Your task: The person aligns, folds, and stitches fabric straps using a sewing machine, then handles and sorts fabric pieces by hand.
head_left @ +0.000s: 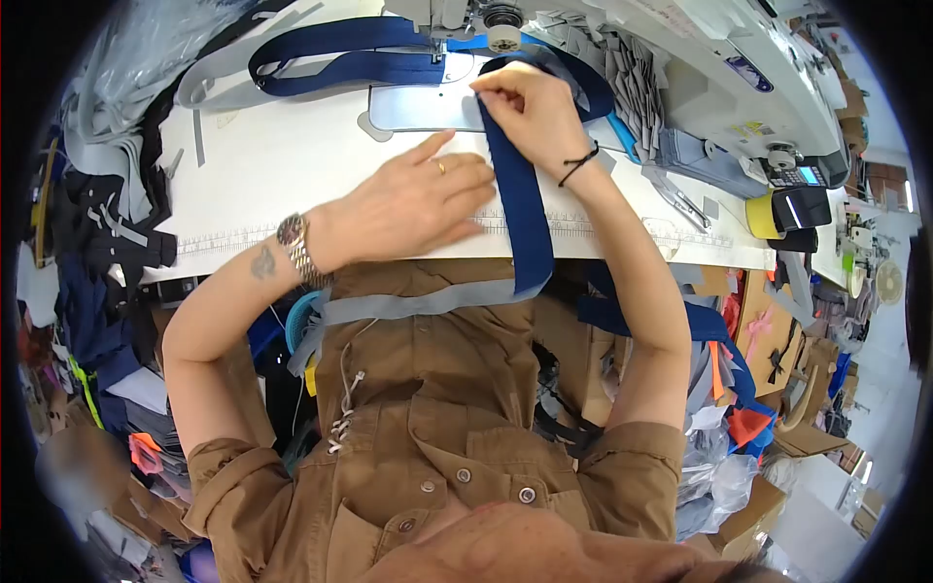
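A navy blue fabric strip (520,204) hangs from my right hand (530,107), whose thumb and fingers pinch its upper edge beside the sewing machine's metal plate (418,109). The strip runs down over the table's front edge, where it meets a light grey strip (418,303) lying across my lap. My left hand (418,199) lies flat above the white table, fingers stretched toward the navy strip; whether they touch it I cannot tell. More navy strip (350,39) loops to the left of the needle area, and another part curves behind my right hand.
The sewing machine (719,58) spans the top right. Grey cut pieces (632,92) are stacked beside it. Metal snips (680,199) and a yellow-and-black tape roll (763,214) lie on the right. A printed ruler (233,238) runs along the table's front. Dark straps (117,228) hang at left.
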A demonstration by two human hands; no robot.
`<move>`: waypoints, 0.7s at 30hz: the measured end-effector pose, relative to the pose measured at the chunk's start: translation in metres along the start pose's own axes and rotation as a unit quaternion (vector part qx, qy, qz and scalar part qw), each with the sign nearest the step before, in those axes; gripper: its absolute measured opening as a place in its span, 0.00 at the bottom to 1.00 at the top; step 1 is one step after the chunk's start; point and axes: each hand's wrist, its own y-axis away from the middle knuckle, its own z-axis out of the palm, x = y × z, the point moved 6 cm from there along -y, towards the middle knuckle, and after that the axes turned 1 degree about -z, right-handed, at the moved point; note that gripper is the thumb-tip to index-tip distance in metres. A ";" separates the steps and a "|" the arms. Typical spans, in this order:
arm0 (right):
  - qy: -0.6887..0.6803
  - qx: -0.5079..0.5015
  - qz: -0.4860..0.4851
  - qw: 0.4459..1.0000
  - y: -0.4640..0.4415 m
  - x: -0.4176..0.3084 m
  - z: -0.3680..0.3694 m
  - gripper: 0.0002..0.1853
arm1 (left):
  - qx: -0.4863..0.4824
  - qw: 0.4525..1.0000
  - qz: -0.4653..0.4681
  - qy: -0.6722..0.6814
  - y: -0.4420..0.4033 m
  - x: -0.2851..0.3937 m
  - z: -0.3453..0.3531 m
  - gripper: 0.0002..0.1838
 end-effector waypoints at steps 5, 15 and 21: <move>0.041 0.043 0.014 0.998 0.000 0.007 -0.006 0.11 | 0.043 0.999 0.021 -0.024 -0.005 0.005 -0.002 0.23; 0.146 -0.015 -0.180 0.973 0.077 -0.088 -0.023 0.13 | -0.016 0.996 -0.078 -0.046 -0.001 -0.055 -0.002 0.21; 0.138 -0.073 -0.151 0.976 0.089 -0.062 0.003 0.18 | 0.109 0.992 -0.058 -0.036 -0.003 -0.072 -0.008 0.14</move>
